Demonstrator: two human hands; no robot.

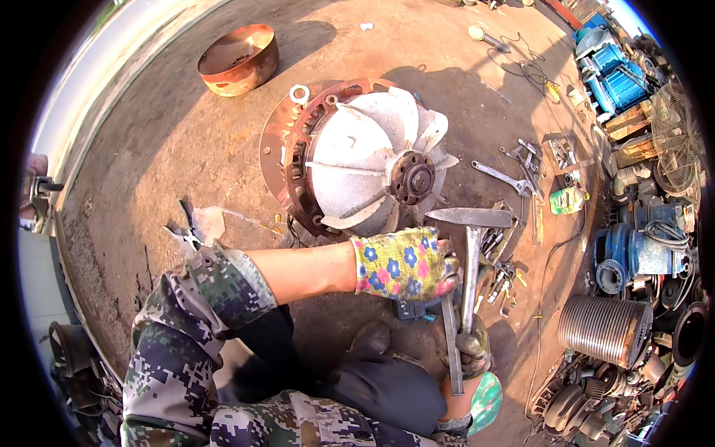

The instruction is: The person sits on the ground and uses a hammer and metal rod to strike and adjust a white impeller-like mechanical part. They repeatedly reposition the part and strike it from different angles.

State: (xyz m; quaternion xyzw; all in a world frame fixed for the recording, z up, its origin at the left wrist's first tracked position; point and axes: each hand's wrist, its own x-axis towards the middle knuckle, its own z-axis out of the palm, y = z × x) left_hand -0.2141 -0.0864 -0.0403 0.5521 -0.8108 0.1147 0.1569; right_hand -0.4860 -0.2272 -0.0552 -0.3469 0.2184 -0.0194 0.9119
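Observation:
My left hand [402,263], in a yellow flowered glove, reaches across in front of a large finned white housing [350,149]. Its fingers are closed on the upper end of a flat metal bar [451,346], which looks like a chisel and points down toward me. My right hand [475,350], also gloved, grips the lower part of a hammer [471,261] with a metal handle. The hammer's long pointed head [469,217] is up beside the housing's dark round hub [412,178]. A reddish toothed flange [298,167] rings the housing, with a loose nut [299,94] on its edge.
A rusty round drum [240,61] stands at the far left. An adjustable wrench [500,177] and several tools lie at right, near a green-labelled bottle [568,200]. Pliers [186,227] lie at left. Blue motors [618,74] and a ribbed cylinder [602,329] line the right side.

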